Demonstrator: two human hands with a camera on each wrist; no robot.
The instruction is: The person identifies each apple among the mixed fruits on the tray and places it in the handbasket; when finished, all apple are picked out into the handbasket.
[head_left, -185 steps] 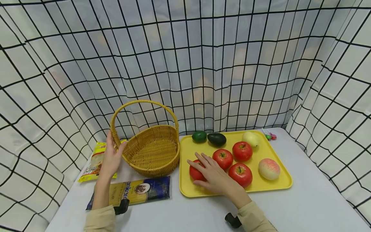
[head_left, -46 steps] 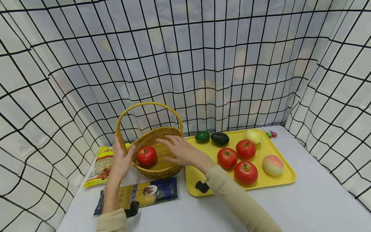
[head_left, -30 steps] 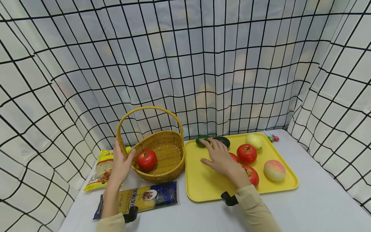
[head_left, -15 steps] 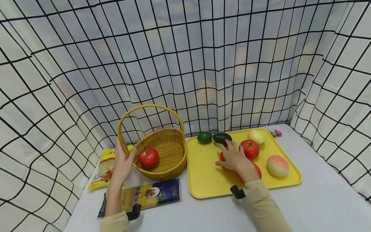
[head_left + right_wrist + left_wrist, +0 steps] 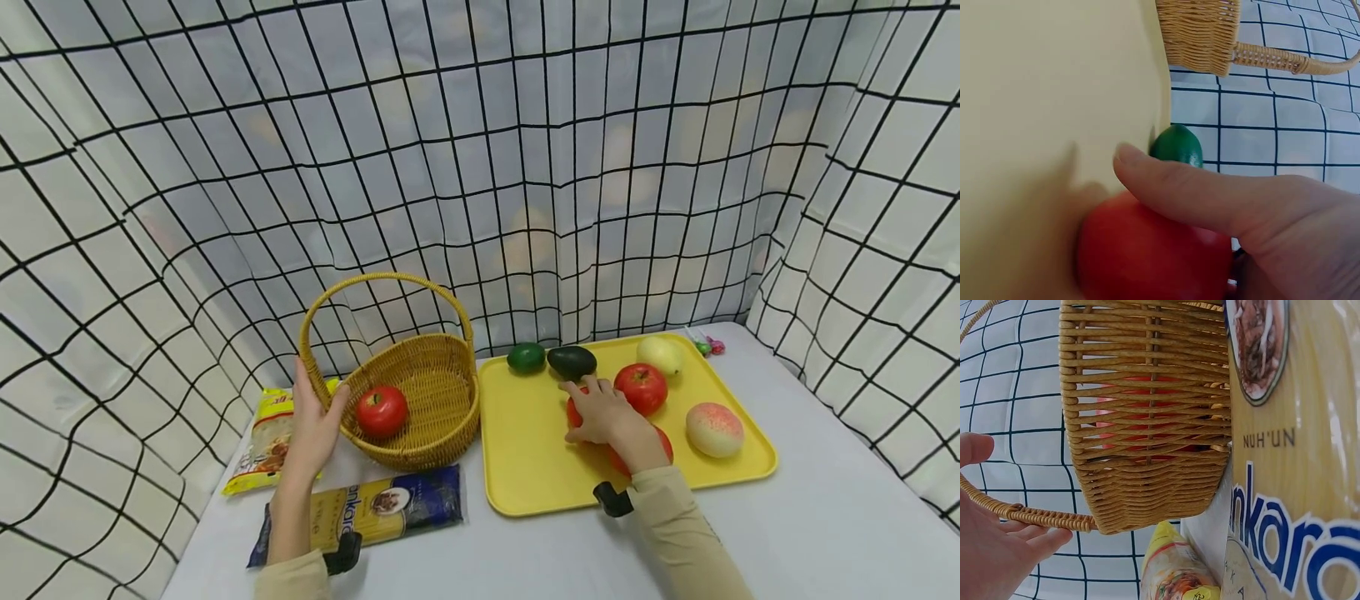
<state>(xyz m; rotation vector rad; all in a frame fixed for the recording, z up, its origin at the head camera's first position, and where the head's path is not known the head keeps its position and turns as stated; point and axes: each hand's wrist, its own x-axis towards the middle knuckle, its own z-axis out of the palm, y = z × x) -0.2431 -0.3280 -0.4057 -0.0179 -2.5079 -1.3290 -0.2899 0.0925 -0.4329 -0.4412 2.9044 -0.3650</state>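
Note:
The left hand (image 5: 311, 429) rests against the left side of the handle of a wicker basket (image 5: 412, 450). Its fingers look fairly straight behind the handle, and in the left wrist view the thumb stands apart from it. A red apple (image 5: 382, 412) lies inside the basket. Over the yellow tray (image 5: 525, 475), the right hand (image 5: 611, 421) grips another red apple (image 5: 1147, 250). The thumb lies across that apple in the right wrist view; the far fingers are hidden there. Two more red apples, one rear apple (image 5: 641, 389) and one front apple (image 5: 663, 446), are close to this hand.
Along the tray's back edge are a green lime-like fruit (image 5: 527, 358) and a dark avocado (image 5: 572, 362). A pale yellow-green fruit (image 5: 660, 356) and a peach (image 5: 715, 430) sit at right. Lollipops (image 5: 708, 346) lie behind. A pasta pack (image 5: 382, 508) and a yellow food bag (image 5: 262, 446) flank the basket.
One apple has gone from the tray into the basket. The right hand has since moved back from the basket to the tray and taken hold of another apple. The left hand stays at the handle.

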